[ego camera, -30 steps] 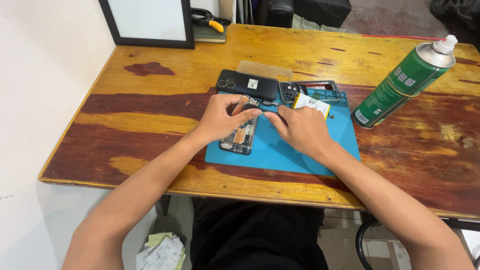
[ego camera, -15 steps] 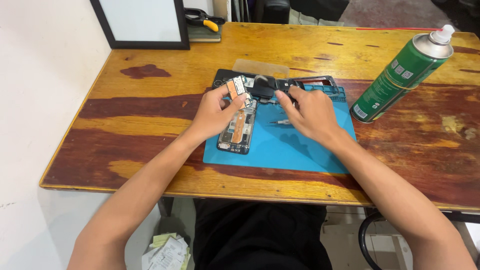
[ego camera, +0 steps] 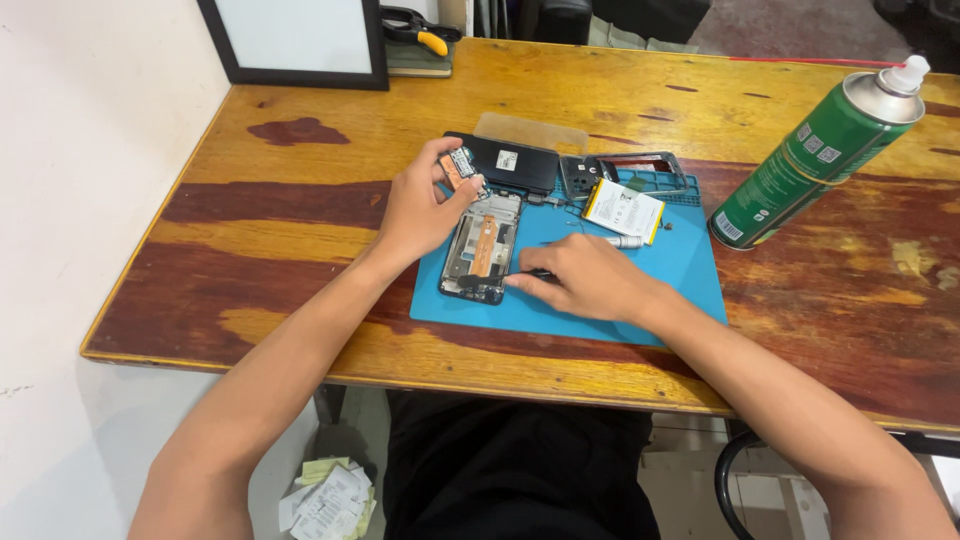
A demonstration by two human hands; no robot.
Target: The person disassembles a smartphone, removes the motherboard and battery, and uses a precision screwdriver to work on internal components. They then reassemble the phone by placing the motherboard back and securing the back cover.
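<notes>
Crowding the blue mat (ego camera: 690, 270): black panel (ego camera: 505, 160), frame (ego camera: 630, 170), battery (ego camera: 623, 210), green spray can (ego camera: 815, 160) right. Opened phone (ego camera: 484, 245) lies on mat's left side, orange flex showing. Left hand (ego camera: 420, 205) pinches small board (ego camera: 461, 165) above phone. Right hand (ego camera: 590, 283) closed on dark tool (ego camera: 520, 276) touching phone's lower end. Worn wooden bench (ego camera: 250, 230), white wall left.

Worn wooden table (ego camera: 300, 215), orange-brown, dark stains across the top. Green spray can (ego camera: 815, 155) with white nozzle, lying tilted at the right side, just off the blue mat's (ego camera: 690, 270) corner. Black-framed white board (ego camera: 300, 40) propped at the far left edge. Beside it a dark pad with black-and-yellow pliers (ego camera: 420, 28) on top. Below the table edge — crumpled paper slips (ego camera: 325, 490) on the floor. White wall (ego camera: 90, 200) along the left.
</notes>
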